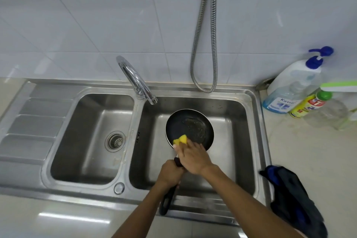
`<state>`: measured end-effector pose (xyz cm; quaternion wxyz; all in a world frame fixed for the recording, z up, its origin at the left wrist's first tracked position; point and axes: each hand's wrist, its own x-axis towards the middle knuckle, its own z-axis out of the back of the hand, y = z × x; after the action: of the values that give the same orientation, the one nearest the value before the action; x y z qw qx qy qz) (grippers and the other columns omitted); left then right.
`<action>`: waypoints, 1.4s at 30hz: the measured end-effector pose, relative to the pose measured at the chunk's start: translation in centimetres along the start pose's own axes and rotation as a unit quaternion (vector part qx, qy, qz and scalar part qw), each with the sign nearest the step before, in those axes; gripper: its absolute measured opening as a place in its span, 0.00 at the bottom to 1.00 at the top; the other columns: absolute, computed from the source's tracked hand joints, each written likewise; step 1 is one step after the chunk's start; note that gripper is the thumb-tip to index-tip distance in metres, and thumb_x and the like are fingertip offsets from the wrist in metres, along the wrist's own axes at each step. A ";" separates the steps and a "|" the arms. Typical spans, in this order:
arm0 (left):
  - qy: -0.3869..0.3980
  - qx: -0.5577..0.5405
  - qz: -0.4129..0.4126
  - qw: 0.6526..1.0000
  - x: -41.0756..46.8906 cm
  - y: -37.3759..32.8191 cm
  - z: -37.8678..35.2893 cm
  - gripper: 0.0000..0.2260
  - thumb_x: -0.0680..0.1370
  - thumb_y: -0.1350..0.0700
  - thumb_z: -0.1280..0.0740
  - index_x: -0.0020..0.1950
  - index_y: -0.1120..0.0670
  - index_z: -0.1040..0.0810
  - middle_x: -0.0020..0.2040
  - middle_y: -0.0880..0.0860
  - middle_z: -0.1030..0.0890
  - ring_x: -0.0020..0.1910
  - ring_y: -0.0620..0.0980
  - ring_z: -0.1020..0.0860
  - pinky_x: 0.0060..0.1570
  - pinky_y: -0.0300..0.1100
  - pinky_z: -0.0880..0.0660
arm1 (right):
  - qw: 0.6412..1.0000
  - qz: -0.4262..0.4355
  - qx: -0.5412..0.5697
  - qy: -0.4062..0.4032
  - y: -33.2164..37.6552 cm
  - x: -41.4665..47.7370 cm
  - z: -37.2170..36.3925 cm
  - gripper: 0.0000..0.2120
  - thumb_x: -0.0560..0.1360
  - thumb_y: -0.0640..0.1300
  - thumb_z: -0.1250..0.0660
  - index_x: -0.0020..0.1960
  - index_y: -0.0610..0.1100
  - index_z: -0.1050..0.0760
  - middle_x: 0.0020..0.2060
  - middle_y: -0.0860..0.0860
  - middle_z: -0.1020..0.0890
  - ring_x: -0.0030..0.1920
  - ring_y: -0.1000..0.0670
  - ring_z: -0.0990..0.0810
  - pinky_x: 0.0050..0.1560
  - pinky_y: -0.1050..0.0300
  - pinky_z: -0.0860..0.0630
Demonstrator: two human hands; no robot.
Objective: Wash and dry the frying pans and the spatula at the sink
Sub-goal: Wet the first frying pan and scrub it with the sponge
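A small black frying pan (193, 125) is held over the right basin of the steel sink (241, 106), its inside wet and soapy. My left hand (170, 173) grips the pan's black handle (167, 202), which sticks out over the sink's front rim. My right hand (193, 155) pinches a yellow sponge (181, 139) and presses it on the pan's near left rim. No second pan or spatula is in view.
The chrome tap (135, 81) points toward the right basin; no water is visible. The left basin (90, 139) holds only its drain strainer. A dark cloth (291, 197) lies on the counter at right. Soap bottles (293, 87) stand at the back right. A metal shower hose (204, 44) hangs on the tiled wall.
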<state>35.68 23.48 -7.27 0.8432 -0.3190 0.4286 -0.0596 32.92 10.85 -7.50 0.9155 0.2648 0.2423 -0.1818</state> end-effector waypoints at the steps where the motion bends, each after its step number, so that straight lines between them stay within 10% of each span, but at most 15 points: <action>1: 0.001 -0.005 -0.004 1.000 -0.1 0.0 0.1 0.13 0.74 0.51 0.31 0.31 0.53 0.23 0.24 0.49 0.24 0.26 0.52 0.25 0.37 0.52 0.22 | 1.000 -0.002 0.009 -0.012 0.7 0.0 0.0 0.29 0.83 0.63 0.57 0.72 0.46 0.31 0.71 0.40 0.30 0.69 0.36 0.31 0.72 0.38 0.38; 10: -0.012 -0.073 0.054 0.996 -0.4 0.5 1.1 0.10 0.73 0.57 0.28 0.34 0.58 0.25 0.23 0.53 0.26 0.21 0.53 0.28 0.26 0.42 0.28 | 0.982 0.085 0.141 -0.094 -1.2 -0.4 2.1 0.13 0.73 0.56 0.31 0.49 0.51 0.32 0.45 0.47 0.25 0.49 0.43 0.24 0.46 0.50 0.28; 23: -0.027 -0.142 0.070 0.987 -0.6 0.5 1.1 0.12 0.76 0.59 0.28 0.35 0.57 0.28 0.23 0.52 0.29 0.20 0.50 0.32 0.23 0.40 0.31 | 0.957 -0.116 0.123 -0.235 -9.8 -1.3 4.1 0.03 0.81 0.47 0.44 0.54 0.51 0.34 0.38 0.49 0.22 0.38 0.44 0.23 0.41 0.48 0.23; 28: -0.021 -0.150 0.075 0.986 -0.7 1.0 1.1 0.12 0.76 0.59 0.28 0.36 0.58 0.28 0.23 0.52 0.29 0.20 0.50 0.32 0.23 0.40 0.32 | 0.946 -0.179 0.069 -0.260 -9.4 -1.0 4.1 0.23 0.82 0.63 0.52 0.38 0.50 0.31 0.30 0.53 0.25 0.34 0.48 0.22 0.41 0.52 0.22; 42: -0.018 -0.149 0.084 0.985 -1.1 1.4 1.1 0.11 0.76 0.58 0.27 0.38 0.59 0.26 0.24 0.52 0.28 0.20 0.48 0.30 0.23 0.39 0.30 | 0.942 -0.194 0.061 -0.267 -9.5 -0.2 3.5 0.31 0.85 0.55 0.53 0.36 0.42 0.22 0.31 0.46 0.21 0.34 0.44 0.22 0.37 0.53 0.27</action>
<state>35.56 25.51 -6.81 0.7958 -0.4044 0.4432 0.0818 29.57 1.39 -8.54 0.8753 0.2100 0.0241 -0.4348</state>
